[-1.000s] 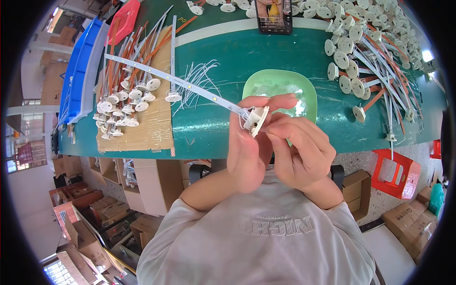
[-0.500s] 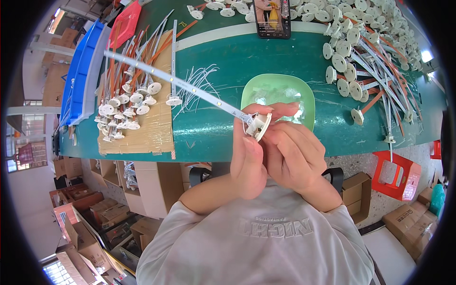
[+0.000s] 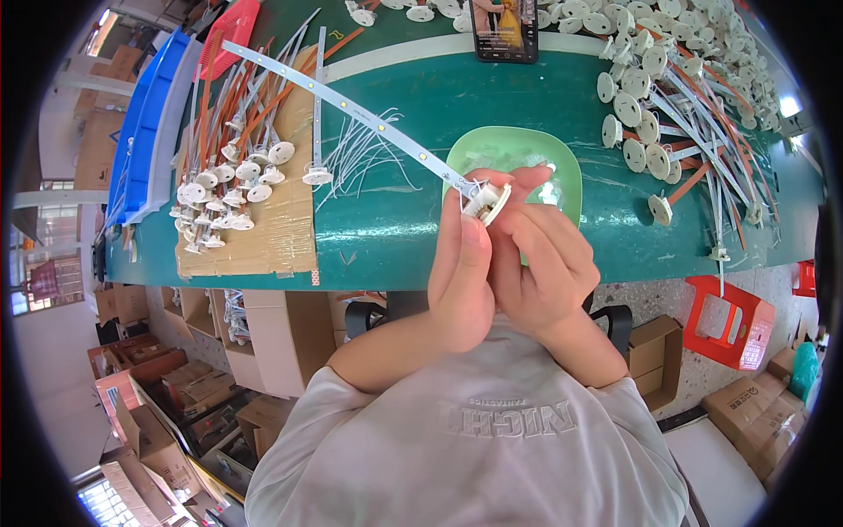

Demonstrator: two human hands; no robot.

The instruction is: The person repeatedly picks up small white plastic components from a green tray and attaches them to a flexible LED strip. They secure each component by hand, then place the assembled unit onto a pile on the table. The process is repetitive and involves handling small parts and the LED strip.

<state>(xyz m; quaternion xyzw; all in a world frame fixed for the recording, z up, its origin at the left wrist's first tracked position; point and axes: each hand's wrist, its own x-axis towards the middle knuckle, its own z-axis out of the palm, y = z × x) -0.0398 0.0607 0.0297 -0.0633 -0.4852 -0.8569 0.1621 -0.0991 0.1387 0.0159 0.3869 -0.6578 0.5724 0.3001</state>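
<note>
My left hand point(image 3: 465, 285) grips a round white plastic lamp base point(image 3: 493, 205) between thumb and fingers. From it a slim LED strip point(image 3: 347, 105) slants up to the far left, with thin wires at the joint. My right hand point(image 3: 555, 255) is closed in a pinch close against the base's disc side; what its fingertips hold, if anything, is hidden. Just beyond both hands sits a light green tray point(image 3: 514, 139) with small clear pieces in it, partly covered by my fingers.
Finished-looking strips with white bases point(image 3: 233, 198) lie on cardboard point(image 3: 290, 250) at left, beside loose white wires point(image 3: 373, 154). More white bases point(image 3: 645, 97) pile up at right. A phone point(image 3: 505, 31) stands at the back. A blue bin point(image 3: 154, 132) flanks the left edge.
Both hands and the base have shifted slightly away from me. The strip's far end has swung up and a little to the right. The grip looks the same.
</note>
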